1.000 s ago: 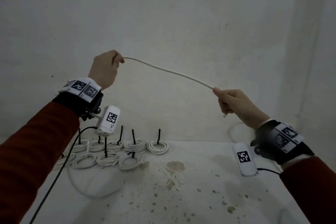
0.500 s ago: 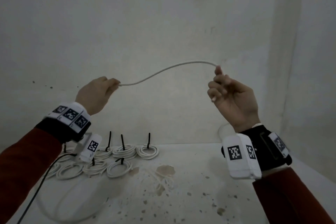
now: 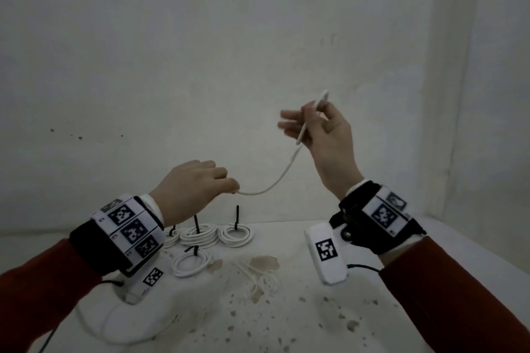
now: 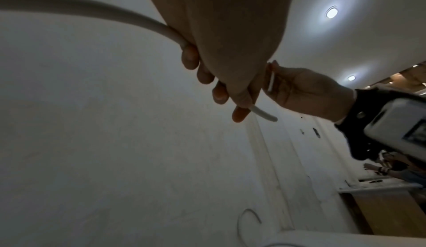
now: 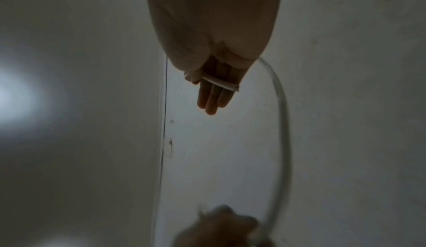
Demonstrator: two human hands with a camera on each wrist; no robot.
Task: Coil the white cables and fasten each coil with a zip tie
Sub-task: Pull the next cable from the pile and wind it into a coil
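Note:
A white cable [image 3: 279, 178] hangs in a sagging arc between both hands, above the table. My left hand [image 3: 198, 183] grips it with curled fingers, low and left of centre; the left wrist view shows the cable [image 4: 110, 12] running through the fist and out past the fingertips [image 4: 239, 114]. My right hand [image 3: 318, 129], raised higher, pinches the cable near its end [image 3: 324, 94] between thumb and forefinger, the other fingers [image 5: 212, 96] straight. The cable end [image 5: 221, 84] lies across those fingers in the right wrist view.
Several finished white coils [image 3: 235, 233] with upright black zip ties [image 3: 237, 216] lie at the back left of the white table [image 3: 286, 324]. A loose thin white cable [image 3: 252, 275] lies mid-table near brown stains. The wall stands close behind.
My left hand has dropped and moved right; my right hand has risen and turned palm-in. The cable, stretched between them before, now sags in a short arc with its end poking up.

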